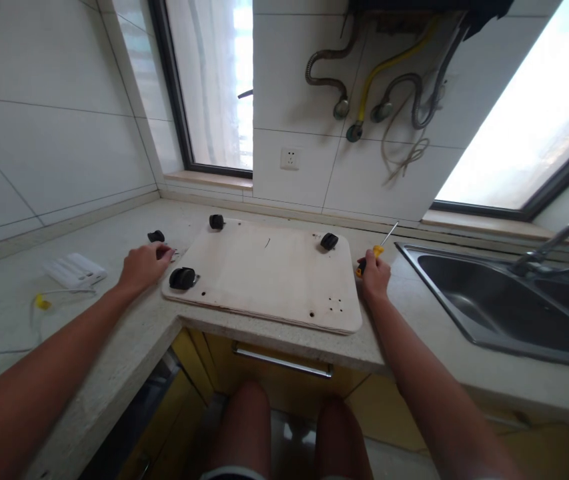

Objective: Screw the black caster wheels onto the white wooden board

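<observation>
A pale wooden board [264, 267] lies flat on the counter, with black casters at three corners: far left [217, 222], far right [329, 241] and near left [183, 278]. Small holes mark its near right corner. A loose black caster [155, 236] rests on the counter left of the board. My left hand [145, 267] is on the counter by the board's left edge, fingertips closed together beside a few tiny screws [175, 252]; what they pinch is too small to make out. Right of the board, my right hand [376, 275] grips a yellow-and-black screwdriver [378, 251], its shaft pointing up and away.
To the right a steel sink [464, 293] with a faucet [539, 260] is set into the counter. A white box-like device [75, 270] and a cable with a yellow tag [43, 301] lie at left. Hoses [389, 63] hang on the wall; a drawer handle [281, 360] juts out below.
</observation>
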The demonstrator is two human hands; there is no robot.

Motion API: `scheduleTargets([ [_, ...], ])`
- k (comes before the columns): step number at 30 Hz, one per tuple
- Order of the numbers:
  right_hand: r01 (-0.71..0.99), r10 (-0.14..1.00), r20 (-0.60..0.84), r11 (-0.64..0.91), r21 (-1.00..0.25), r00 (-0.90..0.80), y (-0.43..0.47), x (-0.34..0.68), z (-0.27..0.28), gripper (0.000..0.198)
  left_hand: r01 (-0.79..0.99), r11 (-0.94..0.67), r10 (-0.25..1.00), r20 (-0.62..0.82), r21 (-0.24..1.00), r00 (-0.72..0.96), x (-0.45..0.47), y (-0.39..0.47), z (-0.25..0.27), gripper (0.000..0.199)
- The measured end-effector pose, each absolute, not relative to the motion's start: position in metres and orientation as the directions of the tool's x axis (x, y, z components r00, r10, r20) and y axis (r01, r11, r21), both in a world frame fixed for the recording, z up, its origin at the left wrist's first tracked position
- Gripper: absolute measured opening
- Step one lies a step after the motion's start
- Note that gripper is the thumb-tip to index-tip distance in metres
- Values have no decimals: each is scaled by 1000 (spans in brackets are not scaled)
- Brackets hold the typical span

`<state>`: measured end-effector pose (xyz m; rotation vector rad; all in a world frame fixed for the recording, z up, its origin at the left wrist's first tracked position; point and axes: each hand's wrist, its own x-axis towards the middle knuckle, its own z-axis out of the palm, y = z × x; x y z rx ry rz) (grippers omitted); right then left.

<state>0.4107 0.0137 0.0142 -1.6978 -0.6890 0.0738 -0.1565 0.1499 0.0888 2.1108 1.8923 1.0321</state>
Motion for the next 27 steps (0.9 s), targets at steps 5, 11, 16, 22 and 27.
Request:
scheduleTargets([
  [5, 519, 454, 461, -3, -855, 762, 16, 408, 13, 35, 603, -445, 812, 583, 662, -40, -79, 135, 131, 47],
  [11, 638, 456, 609, 108, -762, 650, 17, 403, 10, 34, -44, -642, 748, 637, 766, 185, 86, 104, 136, 33],
  [16, 713, 445, 694, 158, -683, 565, 17, 405, 11, 33, -347, -581, 735, 658, 736, 166, 183, 98, 110, 33],
  [22, 737, 449, 724, 188, -649, 523, 19, 401, 12, 25, -308, -640, 741, 672, 704, -5, 193, 106, 89, 26],
  [27, 743, 479, 727, 207, -637, 491, 18, 394, 14, 21, -330, -549, 798, 599, 768, 66, 186, 106, 87, 28],
])
